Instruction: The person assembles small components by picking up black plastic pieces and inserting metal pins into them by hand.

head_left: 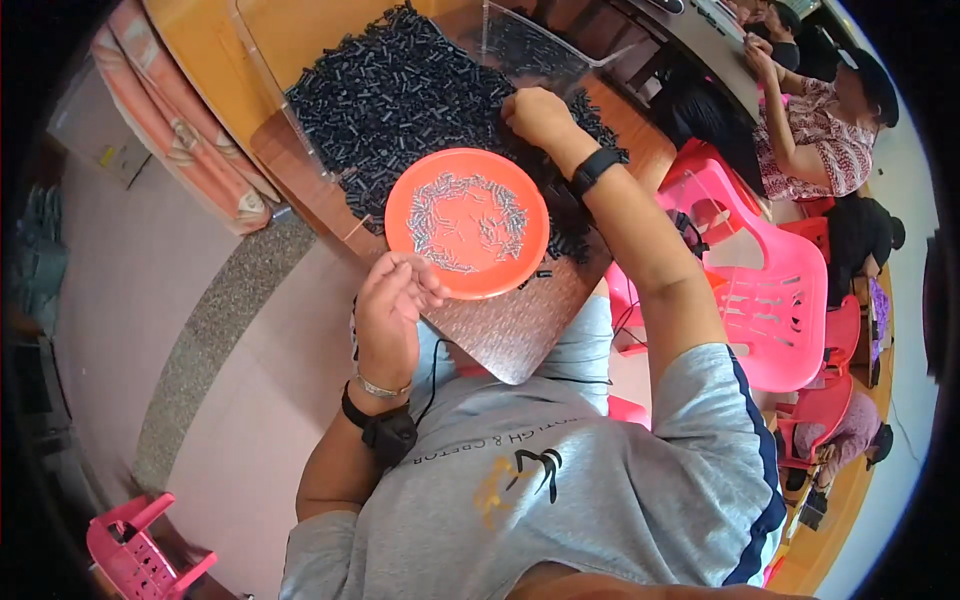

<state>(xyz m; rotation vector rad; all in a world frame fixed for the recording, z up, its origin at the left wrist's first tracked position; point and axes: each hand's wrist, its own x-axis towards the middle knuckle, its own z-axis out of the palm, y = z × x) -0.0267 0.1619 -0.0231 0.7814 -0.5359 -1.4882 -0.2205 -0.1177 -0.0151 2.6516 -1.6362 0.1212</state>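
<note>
So the wooden table point(520, 330) carries everything here, and most of its far end is buried under a huge heap of small black tubes point(400, 90), with a clear plastic bin point(530, 45) sitting at the far edge behind it. Nearer the corner closest to the person sits an orange plate point(468, 222) holding a loose ring of little silvery metal pins point(462, 215) (screws or springs, too small to tell).

The right hand point(538, 115) is down on the near fringe of the black heap, just past the plate's far rim. Its fingers curl under into the pile, so I can't tell whether they're pinching a tube or just raking. The left hand point(392, 300) hovers at the plate's near-left rim, fingers bunched together with the tips pressed close, like it's nipping something tiny, though whatever's between them is hidden.

If I had to judge, doing this bit well means pulling one tube at a time from the loose fringe rather than digging deep, and keeping the left hand low over the plate so a dropped pin lands back inside it instead of off the table corner.
</note>
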